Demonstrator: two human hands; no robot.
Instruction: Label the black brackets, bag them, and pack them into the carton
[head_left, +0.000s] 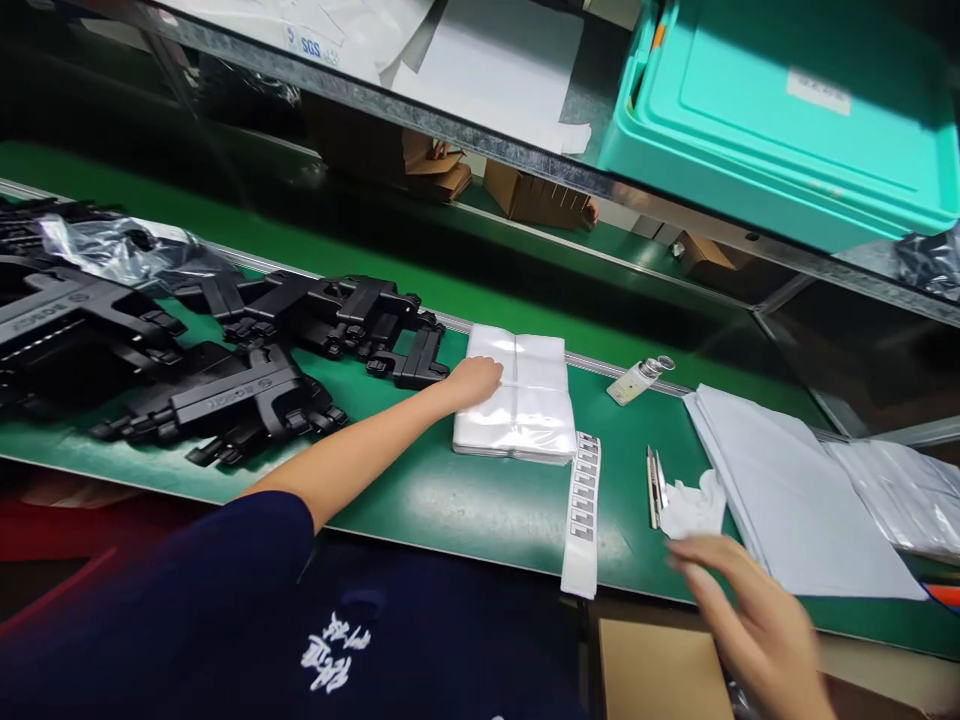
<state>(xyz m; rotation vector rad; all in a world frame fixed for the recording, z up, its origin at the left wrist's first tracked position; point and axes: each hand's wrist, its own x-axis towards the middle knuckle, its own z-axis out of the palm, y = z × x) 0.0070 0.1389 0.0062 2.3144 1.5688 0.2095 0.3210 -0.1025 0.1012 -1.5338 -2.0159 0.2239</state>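
Observation:
My left hand (477,383) lies on the left side of a stack of clear plastic bags (536,405), its fingers curled in. Whether anything is between those fingers is hidden. Near the bench's front edge, my right hand (757,610) is smeared by motion, with thumb and forefinger apart and nothing seen between them. Just beyond it lie a crumpled white tissue (694,508) and a pair of tweezers (660,478) with a thin stick alongside. A strip of printed labels (583,510) runs from the bag stack over the front edge.
Several black plastic brackets (240,395) crowd the left of the green bench (450,510). A small bottle (634,380) stands tilted in view behind. White sheets (795,490) cover the right. Overhead, a shelf carries a teal bin (780,130). A cardboard box (664,670) sits below.

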